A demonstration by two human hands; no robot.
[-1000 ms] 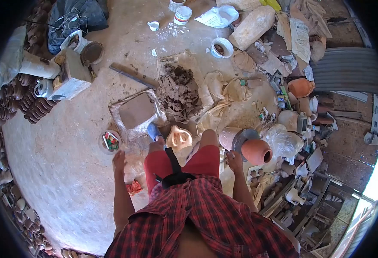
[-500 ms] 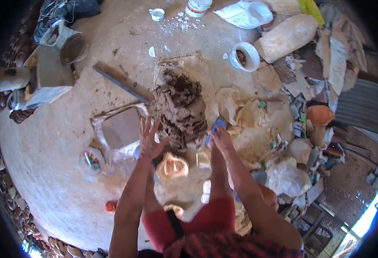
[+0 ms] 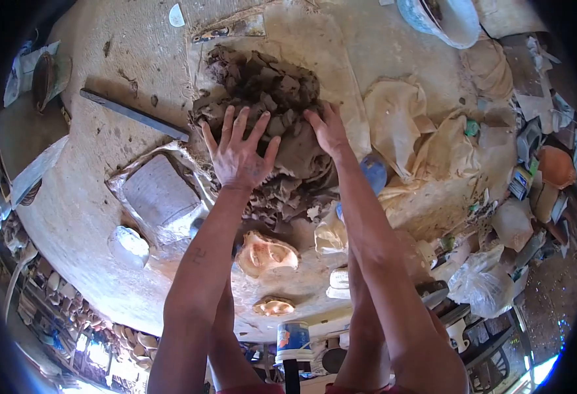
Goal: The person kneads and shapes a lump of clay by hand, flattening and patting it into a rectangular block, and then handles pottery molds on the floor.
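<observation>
A heap of brown clay (image 3: 295, 148) lies on a cloth on the floor in front of me. My left hand (image 3: 239, 154) rests flat on its near left side with the fingers spread. On the heap's right edge lies my right hand (image 3: 329, 131), its thumb and fingers apart and partly turned from view. Left of the heap is a flat grey slab (image 3: 160, 190) on a plastic sheet. Close below the heap sits a pale mould with hollows (image 3: 265, 255).
A long dark bar (image 3: 134, 117) lies at the left. Crumpled cloths (image 3: 393, 125) are on the right, near a white bucket (image 3: 443, 23). Plastic bags (image 3: 482, 282) and pottery clutter the right side. A blue and white tub (image 3: 293, 338) stands behind the feet.
Both hands have moved from beside the body forward and down onto the clay. The view has come closer to the heap and the body has bent over.
</observation>
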